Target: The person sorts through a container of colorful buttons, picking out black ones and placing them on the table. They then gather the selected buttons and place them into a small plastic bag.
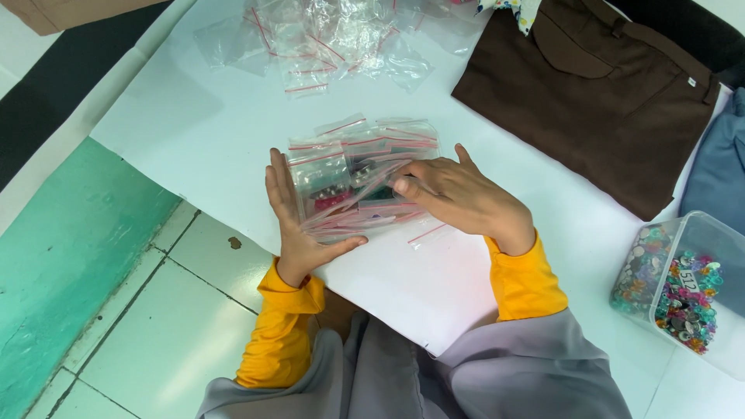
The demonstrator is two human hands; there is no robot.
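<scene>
Bags (361, 178), small clear ones with red seal strips and holding small coloured pieces, lie stacked on the white sheet (194, 124) between both hands. At their left edge the left hand (291, 213) stands open and flat, like a wall squaring the stack. On top, the right hand (458, 194) presses down with spread fingers, gripping nothing. Farther right lie a brown cloth (605, 101) and a box of beads (683, 287).

My sleeves (521, 285) are bright yellow-orange against the white paper sheet (194, 124). On that sheet, the small clear plastic zip bags (361, 167) carry thin red seal stripes. Right of the sheet lie a plain dark brown fabric garment (597, 101) and a clear plastic box (675, 287) of multicoloured beads, mostly teal.
</scene>
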